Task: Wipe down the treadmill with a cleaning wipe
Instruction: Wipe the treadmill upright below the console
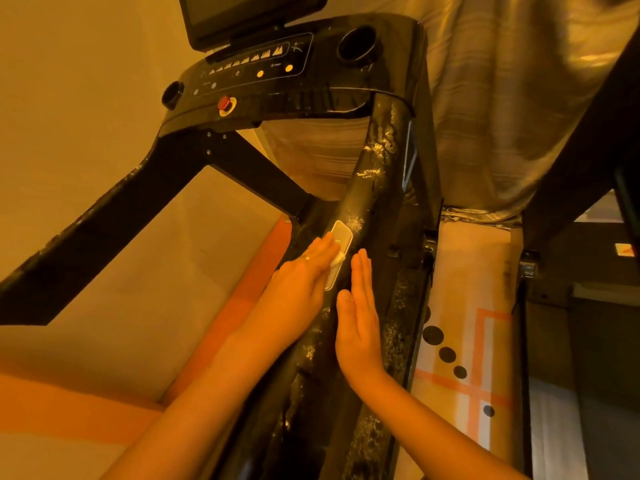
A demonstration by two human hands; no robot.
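Left hand (298,285) presses the wipe (337,260) flat, right hand (358,320) lies flat on handrail (374,174) rising toward console (270,84).

The cleaning wipe (338,260), small, white and crumpled, peeks out beneath the left hand (304,282) fingertips (323,247), against the silver sensor plate (343,234). The black, glossy treadmill (420,98) handrail (375,174) runs beneath the right hand (360,317) fingers (361,271) and, beyond them, is streaked with wet smears up to the console (311,95) with its 1 red knob.

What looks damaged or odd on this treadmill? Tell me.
The handrail looks worn: its black surface is blotched with pale, flaky patches along its length, above and below where the left hand presses the wipe.
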